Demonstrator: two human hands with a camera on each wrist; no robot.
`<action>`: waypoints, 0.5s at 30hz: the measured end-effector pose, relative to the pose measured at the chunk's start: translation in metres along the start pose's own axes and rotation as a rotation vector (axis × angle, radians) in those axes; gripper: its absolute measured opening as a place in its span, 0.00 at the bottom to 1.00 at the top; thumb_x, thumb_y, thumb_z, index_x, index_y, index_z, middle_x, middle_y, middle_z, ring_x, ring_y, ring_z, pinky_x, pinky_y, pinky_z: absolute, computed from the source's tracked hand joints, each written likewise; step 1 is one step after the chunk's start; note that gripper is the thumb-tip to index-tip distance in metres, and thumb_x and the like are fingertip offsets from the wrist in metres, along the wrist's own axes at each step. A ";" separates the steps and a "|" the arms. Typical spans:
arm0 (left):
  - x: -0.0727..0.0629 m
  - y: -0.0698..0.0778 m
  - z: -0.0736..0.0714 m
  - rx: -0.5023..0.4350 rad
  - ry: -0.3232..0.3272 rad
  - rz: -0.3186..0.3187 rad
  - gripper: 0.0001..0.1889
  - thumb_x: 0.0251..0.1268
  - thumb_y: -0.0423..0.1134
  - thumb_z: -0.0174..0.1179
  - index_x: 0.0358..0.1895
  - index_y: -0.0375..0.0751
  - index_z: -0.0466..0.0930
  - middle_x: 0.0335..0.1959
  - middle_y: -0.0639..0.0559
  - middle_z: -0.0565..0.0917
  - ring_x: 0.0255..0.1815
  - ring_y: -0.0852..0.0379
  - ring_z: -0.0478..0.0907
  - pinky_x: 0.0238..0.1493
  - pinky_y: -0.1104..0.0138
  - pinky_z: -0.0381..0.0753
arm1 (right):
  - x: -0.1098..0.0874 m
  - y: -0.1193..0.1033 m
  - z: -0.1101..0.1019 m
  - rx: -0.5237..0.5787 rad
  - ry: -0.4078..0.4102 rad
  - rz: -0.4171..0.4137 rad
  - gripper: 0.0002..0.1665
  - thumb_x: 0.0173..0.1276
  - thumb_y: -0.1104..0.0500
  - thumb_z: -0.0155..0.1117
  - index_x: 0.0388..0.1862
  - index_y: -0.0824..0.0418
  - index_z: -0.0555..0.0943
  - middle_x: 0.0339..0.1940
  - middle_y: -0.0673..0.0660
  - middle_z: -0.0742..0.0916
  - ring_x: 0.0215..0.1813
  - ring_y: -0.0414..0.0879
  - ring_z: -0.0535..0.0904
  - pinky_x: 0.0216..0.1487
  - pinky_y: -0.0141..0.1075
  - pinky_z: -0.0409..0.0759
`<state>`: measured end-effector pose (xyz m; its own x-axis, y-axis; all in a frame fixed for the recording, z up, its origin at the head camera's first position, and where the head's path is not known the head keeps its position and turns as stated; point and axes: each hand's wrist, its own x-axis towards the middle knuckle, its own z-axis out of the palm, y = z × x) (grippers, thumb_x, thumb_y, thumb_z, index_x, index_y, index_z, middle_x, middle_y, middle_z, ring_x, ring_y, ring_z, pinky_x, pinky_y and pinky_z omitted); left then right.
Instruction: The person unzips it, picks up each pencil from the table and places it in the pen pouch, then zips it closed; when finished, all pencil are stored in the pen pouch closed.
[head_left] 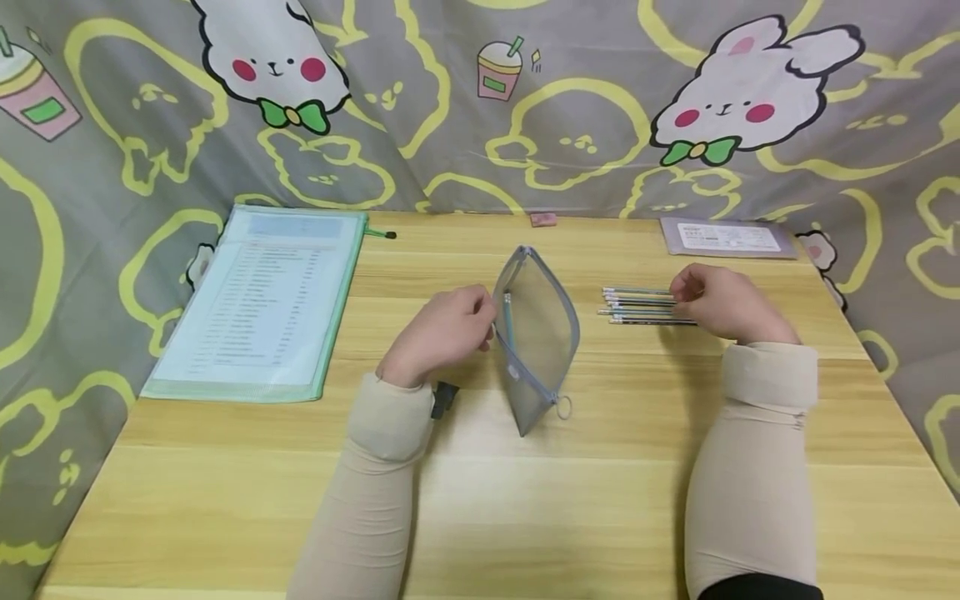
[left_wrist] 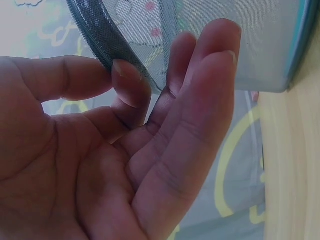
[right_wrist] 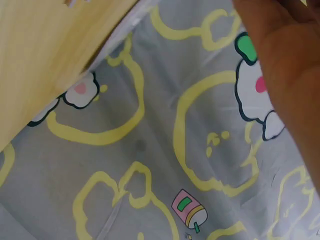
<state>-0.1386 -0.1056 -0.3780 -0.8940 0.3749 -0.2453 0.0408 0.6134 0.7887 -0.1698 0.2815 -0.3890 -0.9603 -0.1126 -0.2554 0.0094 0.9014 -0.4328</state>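
Observation:
A grey mesh zip pencil case (head_left: 536, 333) stands with its mouth spread wide, and a pencil (head_left: 508, 317) leans inside it. My left hand (head_left: 442, 329) pinches the left rim of the case. In the left wrist view, the thumb and index finger of my left hand (left_wrist: 140, 135) meet on its zip edge while the other fingers extend beside the mesh. My right hand (head_left: 727, 304) has curled fingers at the right ends of several pencils (head_left: 637, 306) lying side by side; I cannot tell whether one is gripped. The right wrist view shows only part of my right hand (right_wrist: 290, 65).
A document folder (head_left: 255, 300) with a green edge lies at the left. Along the back are a pink eraser (head_left: 543, 220) and a flat purple packet (head_left: 727, 239) with a white label. A small black object (head_left: 444, 400) sits by my left wrist. A patterned curtain (head_left: 450, 125) borders the table.

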 end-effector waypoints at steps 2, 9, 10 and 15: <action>0.000 0.000 0.000 0.016 0.002 0.004 0.17 0.85 0.42 0.40 0.42 0.44 0.79 0.37 0.48 0.86 0.38 0.49 0.85 0.36 0.62 0.76 | 0.003 0.003 0.003 -0.004 -0.016 -0.006 0.14 0.70 0.63 0.66 0.52 0.67 0.79 0.49 0.69 0.86 0.49 0.60 0.80 0.47 0.46 0.74; 0.000 0.000 0.000 0.021 0.000 -0.008 0.17 0.85 0.42 0.40 0.42 0.43 0.79 0.38 0.46 0.86 0.38 0.51 0.86 0.36 0.62 0.75 | 0.012 0.006 0.012 -0.004 -0.058 -0.024 0.15 0.68 0.64 0.64 0.53 0.68 0.80 0.50 0.69 0.87 0.50 0.60 0.80 0.49 0.47 0.74; 0.000 0.000 0.000 0.022 0.000 -0.009 0.17 0.85 0.42 0.40 0.42 0.43 0.79 0.38 0.46 0.86 0.38 0.51 0.86 0.36 0.62 0.76 | 0.012 0.006 0.013 -0.003 -0.064 -0.022 0.15 0.69 0.64 0.64 0.53 0.69 0.79 0.49 0.70 0.87 0.50 0.60 0.80 0.48 0.46 0.74; 0.000 0.000 -0.001 0.027 -0.003 -0.009 0.17 0.85 0.43 0.39 0.42 0.43 0.79 0.38 0.47 0.86 0.41 0.48 0.87 0.36 0.62 0.76 | 0.014 0.007 0.014 0.001 -0.076 -0.013 0.14 0.70 0.64 0.62 0.53 0.69 0.79 0.49 0.71 0.86 0.49 0.61 0.80 0.48 0.47 0.75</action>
<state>-0.1392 -0.1060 -0.3780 -0.8930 0.3715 -0.2541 0.0450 0.6354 0.7709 -0.1794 0.2802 -0.4078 -0.9365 -0.1553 -0.3145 -0.0023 0.8993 -0.4373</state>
